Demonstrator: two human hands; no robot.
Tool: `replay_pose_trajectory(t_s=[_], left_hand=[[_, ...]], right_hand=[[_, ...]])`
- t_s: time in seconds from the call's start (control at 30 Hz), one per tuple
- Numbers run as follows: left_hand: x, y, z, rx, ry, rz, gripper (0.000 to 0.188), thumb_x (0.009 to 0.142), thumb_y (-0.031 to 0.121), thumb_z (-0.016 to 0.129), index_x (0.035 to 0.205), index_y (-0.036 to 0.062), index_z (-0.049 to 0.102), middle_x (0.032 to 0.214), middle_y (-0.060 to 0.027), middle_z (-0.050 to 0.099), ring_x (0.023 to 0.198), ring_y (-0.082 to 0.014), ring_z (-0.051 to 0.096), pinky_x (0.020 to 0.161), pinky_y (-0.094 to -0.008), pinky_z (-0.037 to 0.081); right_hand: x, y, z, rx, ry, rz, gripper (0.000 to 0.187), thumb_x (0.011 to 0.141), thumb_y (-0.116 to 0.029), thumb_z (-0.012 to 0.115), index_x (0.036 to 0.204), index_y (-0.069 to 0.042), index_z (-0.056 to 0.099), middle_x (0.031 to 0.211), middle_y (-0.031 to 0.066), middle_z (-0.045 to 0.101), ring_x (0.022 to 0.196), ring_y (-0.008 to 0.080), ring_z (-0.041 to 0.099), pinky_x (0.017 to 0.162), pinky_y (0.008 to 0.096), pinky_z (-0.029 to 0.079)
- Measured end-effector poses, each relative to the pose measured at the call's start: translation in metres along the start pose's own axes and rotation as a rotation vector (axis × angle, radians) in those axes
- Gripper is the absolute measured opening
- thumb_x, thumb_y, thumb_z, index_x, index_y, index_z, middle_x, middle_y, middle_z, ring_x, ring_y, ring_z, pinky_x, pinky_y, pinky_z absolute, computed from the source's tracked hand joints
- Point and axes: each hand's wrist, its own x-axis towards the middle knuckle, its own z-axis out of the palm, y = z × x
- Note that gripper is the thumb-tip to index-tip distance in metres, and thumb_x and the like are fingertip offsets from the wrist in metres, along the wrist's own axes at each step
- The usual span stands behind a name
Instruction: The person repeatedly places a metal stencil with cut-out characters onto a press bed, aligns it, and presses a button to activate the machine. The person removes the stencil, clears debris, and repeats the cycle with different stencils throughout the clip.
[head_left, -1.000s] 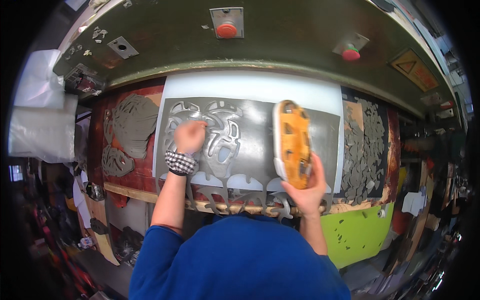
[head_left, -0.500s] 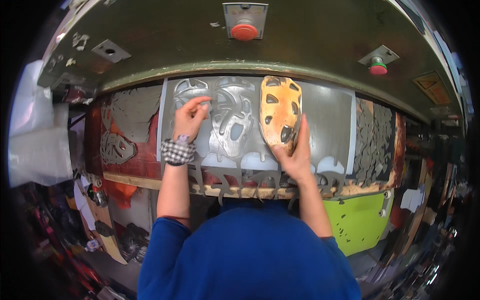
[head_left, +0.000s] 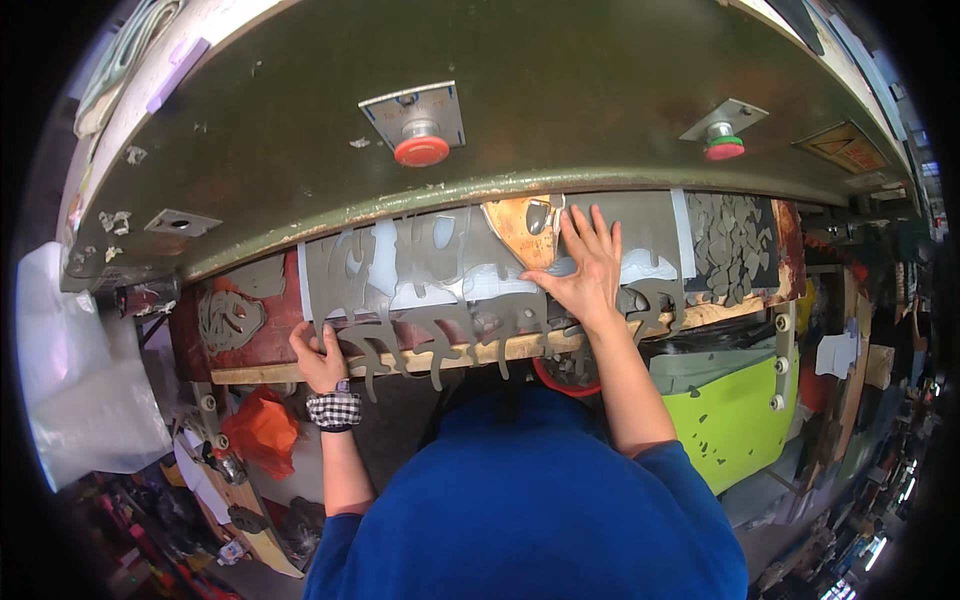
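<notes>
A yellow-brown, sole-shaped cutting die (head_left: 515,222) with metal-rimmed holes lies on a dark grey sheet (head_left: 620,220), its far part hidden under the green press head. My right hand (head_left: 587,270) rests flat with fingers spread, the thumb at the die's near tip and the fingers along its right side. Cut shapes (head_left: 430,240) show in the sheet left of the die, with pale blue backing beneath. Grey scrap strips (head_left: 440,345) hang over the table's front edge. At the sheet's near left corner my left hand (head_left: 322,362) has its fingers curled, seemingly pinching the sheet.
The green press head (head_left: 560,120) spans the far side, with red push buttons (head_left: 421,150) on it. Small grey cut pieces (head_left: 730,240) are heaped at right. Grey offcuts (head_left: 230,320) lie at left. A lime-green sheet (head_left: 730,420) stands below the wooden edge.
My left hand has moved from above the cut shapes to the sheet's near left corner. My right hand's fingers have spread beside the die, which now sits partly under the press head.
</notes>
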Motion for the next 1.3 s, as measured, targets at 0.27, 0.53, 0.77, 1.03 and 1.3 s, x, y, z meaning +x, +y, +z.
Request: replay_pose_trajectory(t_s=[0.27,0.53,0.77,1.03,1.3], left_hand=[[0.038,0.020,0.026,-0.054,0.111,0.097,0.028,0.092,0.017,0.062,0.116,0.0069,0.052,0.062,0.0027,0.037,0.056,-0.0079,0.032,0.050,-0.0253,0.030],[0.077,0.020,0.049,-0.184,0.123,0.222,0.025,0.094,0.010,0.056,0.118,0.0048,0.048,0.061,0.0051,0.034,0.056,-0.0059,0.031,0.051,-0.0226,0.028],[0.091,0.030,0.047,-0.100,0.076,0.208,0.024,0.095,0.011,0.055,0.117,0.0043,0.048,0.064,0.0034,0.038,0.057,-0.0069,0.034,0.052,-0.0232,0.032],[0.087,0.019,0.040,-0.092,0.010,0.309,0.033,0.094,0.021,0.058,0.121,0.0064,0.048,0.060,-0.0040,0.059,0.054,-0.0106,0.055,0.054,-0.0263,0.044],[0.076,0.003,0.039,-0.214,-0.053,0.053,0.030,0.095,0.029,0.059,0.108,0.0020,0.056,0.065,-0.0050,0.060,0.051,-0.0097,0.054,0.048,-0.0266,0.044]], right_hand=[[0.026,-0.007,-0.029,0.154,0.251,0.092,0.092,0.066,-0.046,0.081,0.132,0.007,0.047,0.129,0.0244,0.052,0.127,0.0401,0.043,0.109,0.0525,0.028],[0.120,0.037,-0.060,0.058,0.587,0.258,0.117,0.086,-0.058,0.056,0.140,0.015,-0.017,0.150,0.0367,-0.002,0.142,0.0468,0.001,0.116,0.0501,0.004],[0.100,0.047,-0.054,-0.073,0.489,0.238,0.108,0.087,-0.048,0.062,0.145,0.011,-0.007,0.152,0.0335,0.005,0.141,0.0468,0.009,0.115,0.0500,0.011],[-0.014,0.104,-0.048,0.276,0.402,0.858,0.042,0.087,-0.025,0.069,0.116,0.004,0.061,0.103,0.0136,0.066,0.087,0.0199,0.064,0.078,0.0308,0.051],[-0.063,0.114,-0.051,0.051,0.195,0.534,0.041,0.091,-0.027,0.062,0.123,-0.001,0.060,0.107,0.0202,0.060,0.109,0.0322,0.052,0.096,0.0402,0.042]])
